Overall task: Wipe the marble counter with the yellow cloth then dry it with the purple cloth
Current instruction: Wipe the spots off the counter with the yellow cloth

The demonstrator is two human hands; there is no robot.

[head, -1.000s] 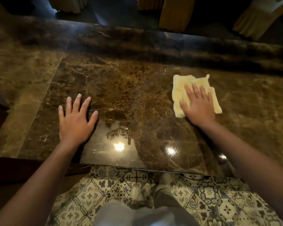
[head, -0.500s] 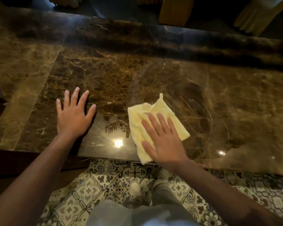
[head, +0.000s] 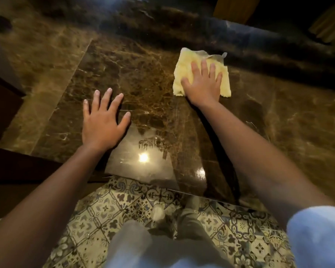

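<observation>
The brown marble counter (head: 124, 70) fills the upper view, glossy with lamp reflections near its front edge. A yellow cloth (head: 184, 74) lies flat on it, right of centre and toward the back. My right hand (head: 203, 82) presses down on the cloth with fingers spread, covering its middle. My left hand (head: 103, 120) rests flat on the bare marble to the left, fingers apart, holding nothing. No purple cloth is in view.
A raised dark marble ledge (head: 259, 47) runs along the back of the counter. A dark wooden edge (head: 0, 97) borders the left side. Patterned floor tiles (head: 124, 207) and my legs show below the front edge. Yellowish chairs (head: 234, 8) stand behind the ledge.
My right hand slid the yellow cloth from the back right toward the front edge at centre, then away again to the back. My left hand stayed flat in place.
</observation>
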